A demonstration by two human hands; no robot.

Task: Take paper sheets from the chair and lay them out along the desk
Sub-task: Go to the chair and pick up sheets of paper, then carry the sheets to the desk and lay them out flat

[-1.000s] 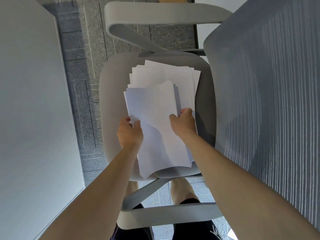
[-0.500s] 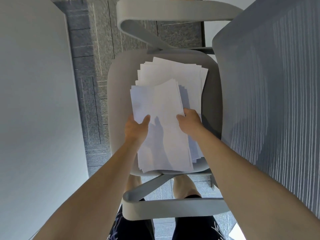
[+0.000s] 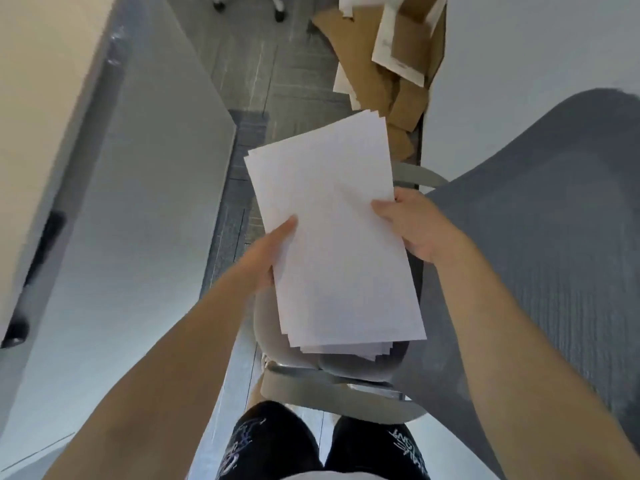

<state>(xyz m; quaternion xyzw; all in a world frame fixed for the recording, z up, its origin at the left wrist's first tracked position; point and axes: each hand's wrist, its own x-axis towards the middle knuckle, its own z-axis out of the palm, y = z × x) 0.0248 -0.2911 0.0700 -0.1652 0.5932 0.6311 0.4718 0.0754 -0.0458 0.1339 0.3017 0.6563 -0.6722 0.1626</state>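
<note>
A stack of white paper sheets [image 3: 332, 216] is lifted above the grey chair [image 3: 540, 216], held flat between both hands. My left hand [image 3: 268, 252] grips its left edge, thumb on top and fingers underneath. My right hand [image 3: 412, 226] grips the right edge the same way. Below the lifted stack, the ends of more sheets [image 3: 346, 349] show on the chair seat [image 3: 273, 323]. The white desk [image 3: 131, 209] runs along the left side of the view, with no sheets visible on it.
Flattened brown cardboard and white scraps [image 3: 391, 64] lie on the grey carpet floor [image 3: 263, 81] ahead. The chair's mesh back fills the right side, its near armrest [image 3: 329, 393] lies below the stack. A dark object [image 3: 41, 251] sits at the desk's far left.
Both hands have lifted a stack of sheets off the pile on the chair seat and raised it. The view has tilted up, bringing the floor and cardboard ahead into sight.
</note>
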